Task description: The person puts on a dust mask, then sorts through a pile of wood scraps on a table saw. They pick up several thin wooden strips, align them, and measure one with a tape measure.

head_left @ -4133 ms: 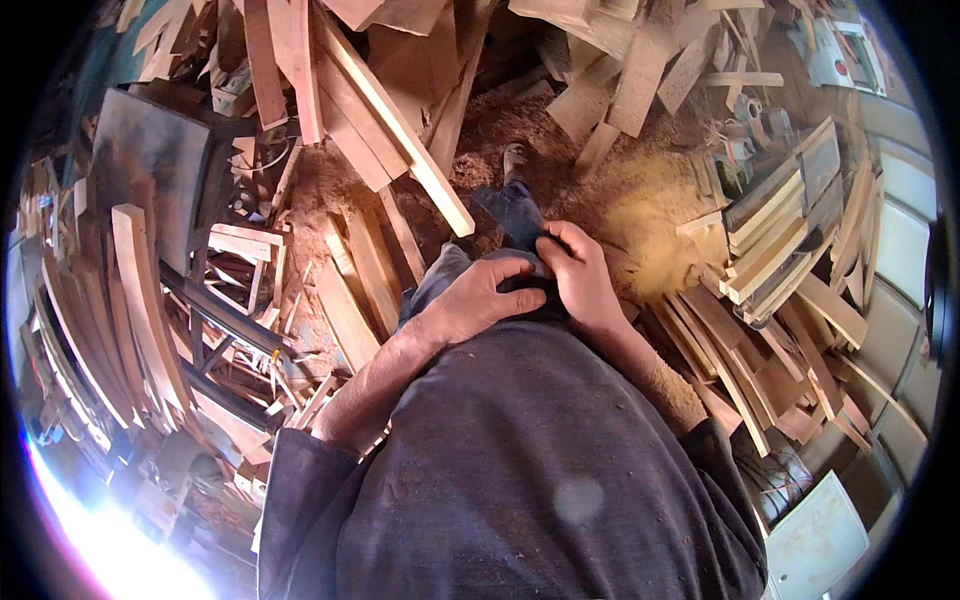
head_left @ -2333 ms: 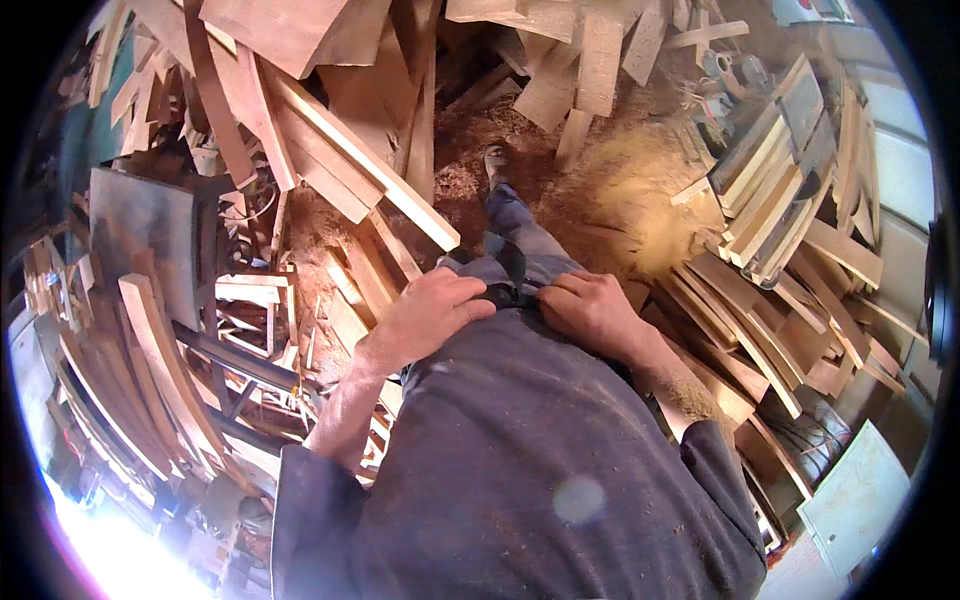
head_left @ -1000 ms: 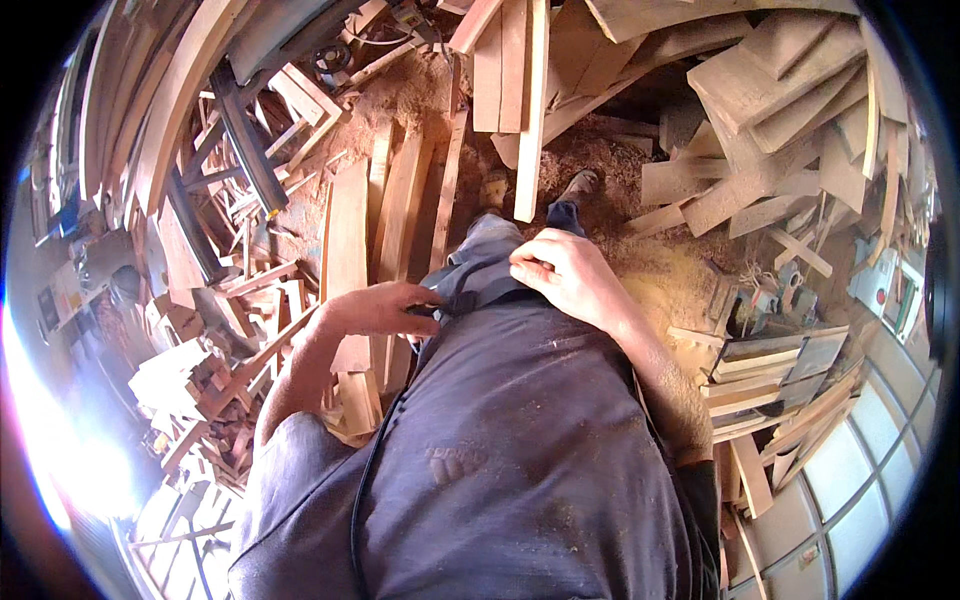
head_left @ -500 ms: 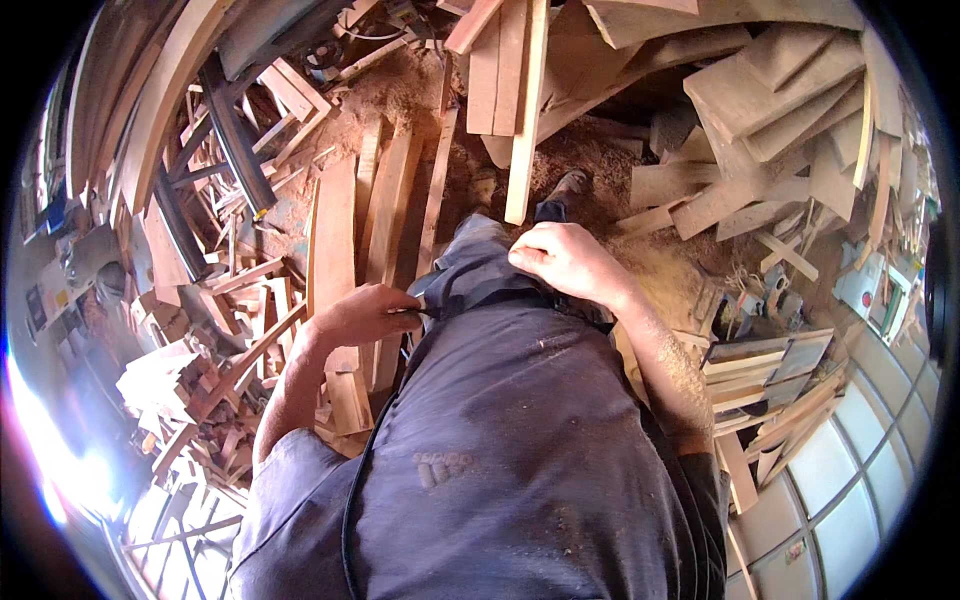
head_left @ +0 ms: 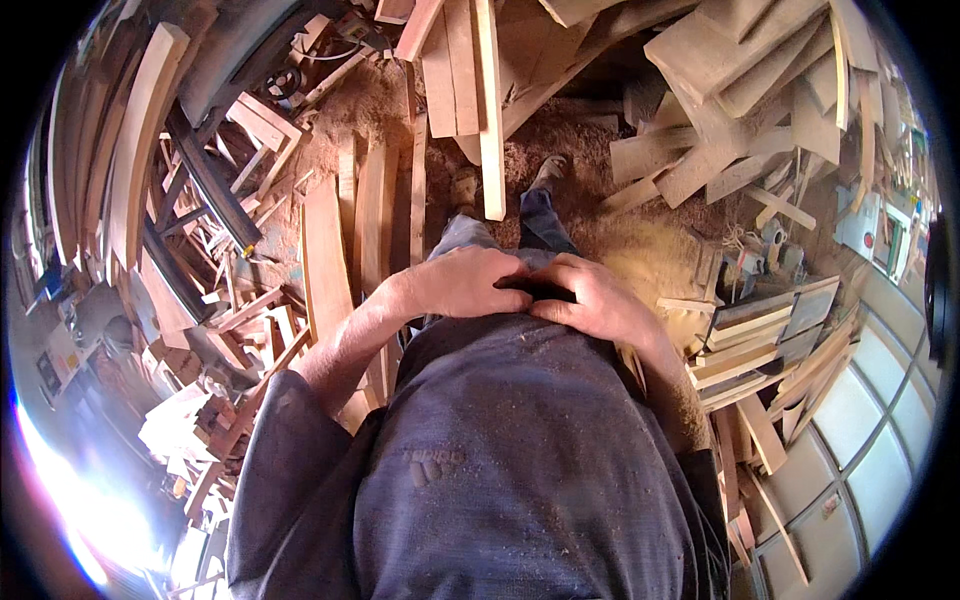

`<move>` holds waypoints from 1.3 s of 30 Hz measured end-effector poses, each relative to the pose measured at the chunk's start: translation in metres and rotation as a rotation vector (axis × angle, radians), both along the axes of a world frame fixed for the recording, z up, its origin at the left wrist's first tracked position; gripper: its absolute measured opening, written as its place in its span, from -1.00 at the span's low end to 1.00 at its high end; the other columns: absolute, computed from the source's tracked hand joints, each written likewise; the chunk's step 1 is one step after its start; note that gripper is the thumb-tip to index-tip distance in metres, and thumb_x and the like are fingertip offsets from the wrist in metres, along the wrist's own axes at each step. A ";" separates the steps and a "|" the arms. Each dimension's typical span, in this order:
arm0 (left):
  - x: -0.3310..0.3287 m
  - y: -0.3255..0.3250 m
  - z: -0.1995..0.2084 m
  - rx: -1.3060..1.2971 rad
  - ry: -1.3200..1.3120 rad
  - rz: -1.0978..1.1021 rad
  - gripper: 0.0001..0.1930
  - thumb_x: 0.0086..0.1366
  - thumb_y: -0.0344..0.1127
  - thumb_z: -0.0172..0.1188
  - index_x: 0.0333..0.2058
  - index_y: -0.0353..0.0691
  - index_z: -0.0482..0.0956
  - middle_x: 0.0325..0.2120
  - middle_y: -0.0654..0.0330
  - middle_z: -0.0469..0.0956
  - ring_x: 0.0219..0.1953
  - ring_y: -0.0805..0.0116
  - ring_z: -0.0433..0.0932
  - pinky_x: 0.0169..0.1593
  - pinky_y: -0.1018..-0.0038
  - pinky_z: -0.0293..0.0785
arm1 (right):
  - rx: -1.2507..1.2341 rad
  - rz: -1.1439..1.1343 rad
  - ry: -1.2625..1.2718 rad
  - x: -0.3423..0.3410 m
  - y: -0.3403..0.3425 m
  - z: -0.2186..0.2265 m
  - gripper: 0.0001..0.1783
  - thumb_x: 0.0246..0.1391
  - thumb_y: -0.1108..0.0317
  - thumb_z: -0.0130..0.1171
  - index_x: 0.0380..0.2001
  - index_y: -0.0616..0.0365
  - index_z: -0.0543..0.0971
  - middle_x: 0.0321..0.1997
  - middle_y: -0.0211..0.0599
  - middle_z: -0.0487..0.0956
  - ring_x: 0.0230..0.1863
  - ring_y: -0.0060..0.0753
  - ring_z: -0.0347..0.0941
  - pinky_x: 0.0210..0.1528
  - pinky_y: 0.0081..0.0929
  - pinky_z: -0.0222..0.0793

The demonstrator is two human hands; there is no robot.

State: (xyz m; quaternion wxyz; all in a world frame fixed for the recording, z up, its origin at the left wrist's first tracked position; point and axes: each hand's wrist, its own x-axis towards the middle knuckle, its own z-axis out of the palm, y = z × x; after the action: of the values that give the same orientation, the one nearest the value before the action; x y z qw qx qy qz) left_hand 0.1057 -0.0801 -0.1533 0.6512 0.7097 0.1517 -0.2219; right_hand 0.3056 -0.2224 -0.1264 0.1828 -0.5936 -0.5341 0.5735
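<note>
My left hand point(head_left: 468, 283) and my right hand point(head_left: 590, 297) meet at my waist, over the lower edge of my dark, dust-specked shirt point(head_left: 510, 430). The fingers of both are curled in, with the tips almost touching. A dark gap shows between the hands, and what they pinch there, if anything, is hidden. Sawdust clings to my right forearm point(head_left: 680, 390). Below my hands, a leg in blue jeans point(head_left: 543, 222) ends in a dusty shoe point(head_left: 549, 172) on the sawdust.
A long light board point(head_left: 490, 120) juts toward me from ahead. More planks point(head_left: 325, 250) lie to the left, beside dark metal rails point(head_left: 212, 185). Wide wooden offcuts point(head_left: 700, 140) are heaped at the right, above a stack of strips point(head_left: 745, 350). Sawdust point(head_left: 370, 110) covers the floor.
My left hand has moved right from my left side to the front of my waist. My right hand has lowered slightly to meet it. The black cord along my shirt no longer shows.
</note>
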 end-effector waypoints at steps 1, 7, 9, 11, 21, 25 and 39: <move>0.001 0.000 -0.003 -0.026 -0.022 -0.015 -0.57 0.38 -0.09 0.20 0.00 -0.35 0.59 -0.18 -0.11 0.65 -0.05 0.01 0.63 0.03 0.26 0.50 | -0.010 -0.009 0.003 0.000 -0.002 0.002 -0.47 0.12 0.03 0.36 0.00 0.22 0.63 -0.02 0.01 0.59 0.00 0.10 0.53 0.09 -0.12 0.46; 0.009 0.000 -0.016 -0.682 0.212 0.187 -0.55 0.34 -0.15 0.27 0.09 -0.34 0.57 -0.15 0.17 0.63 -0.05 0.44 0.51 0.07 0.46 0.43 | 0.026 -0.048 0.005 -0.003 -0.008 0.000 -0.43 0.13 -0.01 0.36 0.00 0.26 0.62 -0.06 0.05 0.59 -0.02 0.11 0.55 0.05 -0.16 0.47; 0.012 -0.006 -0.010 -0.648 0.275 0.208 -0.58 0.35 -0.18 0.27 0.09 -0.29 0.58 -0.24 0.29 0.60 -0.22 0.62 0.48 -0.15 0.59 0.43 | 0.062 -0.092 -0.004 -0.006 -0.013 -0.002 -0.43 0.13 -0.03 0.35 -0.04 0.28 0.62 -0.12 0.01 0.58 -0.08 0.08 0.55 0.00 -0.19 0.47; 0.014 -0.007 -0.001 -0.629 0.274 0.242 -0.59 0.35 -0.19 0.26 0.08 -0.30 0.58 -0.28 0.34 0.58 -0.30 0.67 0.46 -0.27 0.63 0.40 | 0.093 -0.141 -0.008 -0.010 -0.017 -0.002 -0.43 0.13 -0.03 0.36 -0.07 0.30 0.63 -0.16 -0.01 0.57 -0.12 0.07 0.55 -0.03 -0.20 0.47; -0.018 -0.043 0.001 -0.774 0.222 0.855 -0.76 0.35 -0.39 0.20 -0.02 -0.26 0.58 -0.45 0.46 0.50 -0.45 0.74 0.35 -0.41 0.72 0.24 | 0.066 -0.115 0.028 -0.020 -0.009 0.002 -0.53 0.11 0.07 0.35 -0.07 0.23 0.64 -0.13 0.04 0.60 -0.07 0.14 0.57 0.01 -0.15 0.49; -0.028 -0.051 0.005 -0.794 0.189 1.041 -0.87 0.35 -0.46 0.22 -0.15 -0.13 0.61 -0.48 0.49 0.51 -0.50 0.74 0.35 -0.46 0.72 0.20 | 0.095 -0.084 0.017 -0.028 -0.005 0.002 -0.57 0.08 0.12 0.37 -0.09 0.21 0.65 -0.13 0.03 0.61 -0.09 0.11 0.58 0.00 -0.12 0.51; -0.038 -0.051 0.022 -0.718 0.109 1.400 -0.85 0.29 -0.53 0.27 -0.28 -0.06 0.60 -0.54 0.47 0.50 -0.59 0.73 0.30 -0.55 0.69 0.12 | 0.071 0.063 -0.044 -0.038 0.021 0.008 -0.57 0.01 0.24 0.40 -0.06 0.23 0.65 -0.08 0.04 0.64 -0.01 0.13 0.57 0.10 -0.11 0.49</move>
State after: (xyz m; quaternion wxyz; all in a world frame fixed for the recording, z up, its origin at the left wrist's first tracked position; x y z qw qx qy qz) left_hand 0.0681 -0.1312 -0.1312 0.8206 0.1834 0.5140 0.1699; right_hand 0.2676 -0.2019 -0.1186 0.1737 -0.5819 -0.5765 0.5467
